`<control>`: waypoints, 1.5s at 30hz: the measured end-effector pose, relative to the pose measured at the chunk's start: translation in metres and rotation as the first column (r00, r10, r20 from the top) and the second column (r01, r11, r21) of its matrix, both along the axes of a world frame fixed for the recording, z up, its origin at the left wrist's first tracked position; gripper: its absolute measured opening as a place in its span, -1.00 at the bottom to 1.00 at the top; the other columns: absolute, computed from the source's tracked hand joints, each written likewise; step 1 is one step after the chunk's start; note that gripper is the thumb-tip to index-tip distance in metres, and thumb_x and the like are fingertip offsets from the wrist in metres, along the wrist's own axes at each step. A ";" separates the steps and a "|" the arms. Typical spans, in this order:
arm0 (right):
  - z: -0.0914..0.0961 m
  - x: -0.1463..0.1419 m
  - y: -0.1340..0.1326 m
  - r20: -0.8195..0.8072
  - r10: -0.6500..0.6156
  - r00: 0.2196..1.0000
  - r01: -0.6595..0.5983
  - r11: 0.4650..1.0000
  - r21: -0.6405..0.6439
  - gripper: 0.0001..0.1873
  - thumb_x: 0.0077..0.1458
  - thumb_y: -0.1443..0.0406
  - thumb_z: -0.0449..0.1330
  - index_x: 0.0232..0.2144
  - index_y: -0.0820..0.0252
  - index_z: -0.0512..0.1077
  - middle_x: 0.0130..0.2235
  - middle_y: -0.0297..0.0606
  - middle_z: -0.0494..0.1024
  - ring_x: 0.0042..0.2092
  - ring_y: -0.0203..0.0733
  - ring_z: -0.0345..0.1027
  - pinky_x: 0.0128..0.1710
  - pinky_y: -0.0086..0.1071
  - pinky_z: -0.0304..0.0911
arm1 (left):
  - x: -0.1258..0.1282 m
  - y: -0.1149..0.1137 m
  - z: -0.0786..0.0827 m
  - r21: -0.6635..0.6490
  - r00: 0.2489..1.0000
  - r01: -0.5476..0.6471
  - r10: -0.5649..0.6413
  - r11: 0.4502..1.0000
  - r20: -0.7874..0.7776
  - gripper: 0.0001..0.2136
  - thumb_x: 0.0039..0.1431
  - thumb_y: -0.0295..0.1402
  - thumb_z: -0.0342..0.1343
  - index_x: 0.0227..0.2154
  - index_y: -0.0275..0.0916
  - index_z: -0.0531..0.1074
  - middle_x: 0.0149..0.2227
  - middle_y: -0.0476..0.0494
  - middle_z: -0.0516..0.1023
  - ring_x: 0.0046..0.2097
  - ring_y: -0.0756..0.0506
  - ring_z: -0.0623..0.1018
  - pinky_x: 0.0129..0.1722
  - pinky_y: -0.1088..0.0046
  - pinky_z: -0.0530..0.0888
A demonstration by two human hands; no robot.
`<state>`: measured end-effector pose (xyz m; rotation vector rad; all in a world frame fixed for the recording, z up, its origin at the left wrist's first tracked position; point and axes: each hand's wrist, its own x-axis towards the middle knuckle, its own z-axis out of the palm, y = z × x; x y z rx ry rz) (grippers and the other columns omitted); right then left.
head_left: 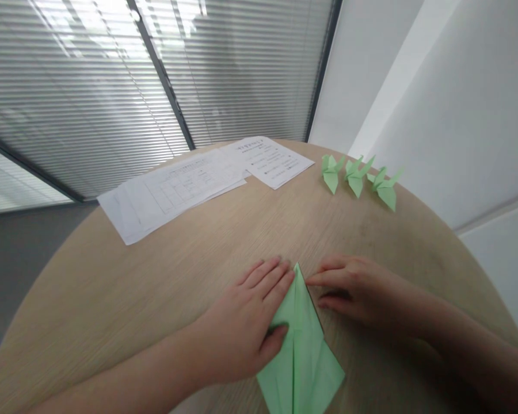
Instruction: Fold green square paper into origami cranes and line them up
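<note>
A light green sheet of origami paper (304, 351), folded into a long kite shape with a centre crease, lies on the table in front of me. Its narrow tip points away from me, and its near end is cut off by the bottom of the view. My left hand (252, 319) rests flat on the left side of the paper, fingers stretched out and fingertips beside the tip. Just right of the tip is my right hand (349, 287), its index fingertip at the paper's edge and its thumb apart below. Nothing shows between those fingers.
Three finished green paper cranes (354, 178) stand in a row at the far right of the round wooden table (172, 264). Printed white sheets (185, 187) overlap along its far left edge. Window blinds (242, 69) and a white wall (470, 103) border the table.
</note>
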<state>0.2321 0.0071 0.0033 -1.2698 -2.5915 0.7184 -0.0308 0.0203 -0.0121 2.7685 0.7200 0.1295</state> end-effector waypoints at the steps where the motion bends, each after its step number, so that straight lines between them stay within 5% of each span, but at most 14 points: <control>1: 0.000 0.000 0.000 -0.001 0.002 1.000 -0.002 1.000 0.005 -0.86 0.21 0.35 0.20 -0.22 0.11 0.57 -0.20 -0.22 0.58 -0.20 -0.15 0.47 -0.18 -0.32 0.31 | 0.000 0.000 0.000 0.003 1.000 -0.012 0.012 1.000 -0.003 -0.33 0.23 -0.29 0.08 0.35 -0.44 0.07 0.41 -0.43 0.08 0.43 -0.33 0.07 0.36 -0.07 0.17; 9: -0.006 -0.001 -0.001 0.003 -0.022 1.000 0.021 0.998 0.057 -0.82 0.21 0.33 0.22 -0.14 0.11 0.55 -0.16 -0.21 0.60 -0.16 -0.13 0.47 -0.15 -0.31 0.31 | 0.003 0.001 -0.001 0.041 0.999 -0.002 0.004 0.999 -0.033 -0.51 0.41 -0.24 -0.08 0.32 -0.32 0.20 0.38 -0.32 0.19 0.40 -0.31 0.18 0.35 -0.09 0.17; 15: -0.003 -0.002 -0.003 0.009 -0.070 0.998 0.069 0.995 0.069 -0.82 0.20 0.36 0.21 -0.15 0.13 0.56 -0.18 -0.21 0.61 -0.15 -0.10 0.49 -0.15 -0.29 0.33 | 0.003 0.000 -0.001 0.070 0.999 0.006 -0.008 0.998 0.036 -0.54 0.37 -0.29 0.00 0.28 -0.27 0.27 0.35 -0.35 0.24 0.36 -0.34 0.24 0.31 -0.12 0.21; 21: -0.007 -0.002 -0.003 -0.067 -0.066 0.996 0.073 0.991 0.108 -0.71 0.24 0.36 0.18 -0.01 0.07 0.53 -0.13 -0.20 0.61 -0.13 -0.13 0.49 -0.14 -0.29 0.34 | 0.005 0.000 0.001 0.070 0.986 0.023 -0.034 0.997 0.162 -0.72 0.37 -0.34 0.00 0.05 -0.16 0.48 0.06 -0.21 0.54 0.14 -0.25 0.48 0.23 -0.08 0.33; 29: -0.016 -0.011 0.004 -0.026 -0.106 0.994 0.108 0.984 0.139 -0.68 0.28 0.34 0.14 0.05 0.13 0.51 -0.15 -0.16 0.57 -0.09 -0.06 0.42 -0.06 -0.19 0.32 | 0.003 -0.004 -0.003 0.150 0.977 -0.074 0.041 0.986 0.209 -0.76 0.33 -0.33 0.10 -0.02 -0.29 0.51 -0.13 -0.19 0.59 -0.10 -0.24 0.53 -0.09 0.06 0.56; 45: -0.016 -0.010 0.007 -0.037 -0.040 0.999 0.045 0.986 0.158 -0.70 0.27 0.40 0.14 -0.03 0.06 0.55 -0.21 -0.20 0.56 -0.17 -0.14 0.44 -0.15 -0.29 0.28 | 0.005 -0.005 -0.008 0.184 0.969 -0.007 -0.039 0.983 0.243 -0.75 0.36 -0.33 0.05 0.01 -0.24 0.50 -0.05 -0.15 0.61 -0.03 -0.23 0.53 0.04 0.06 0.49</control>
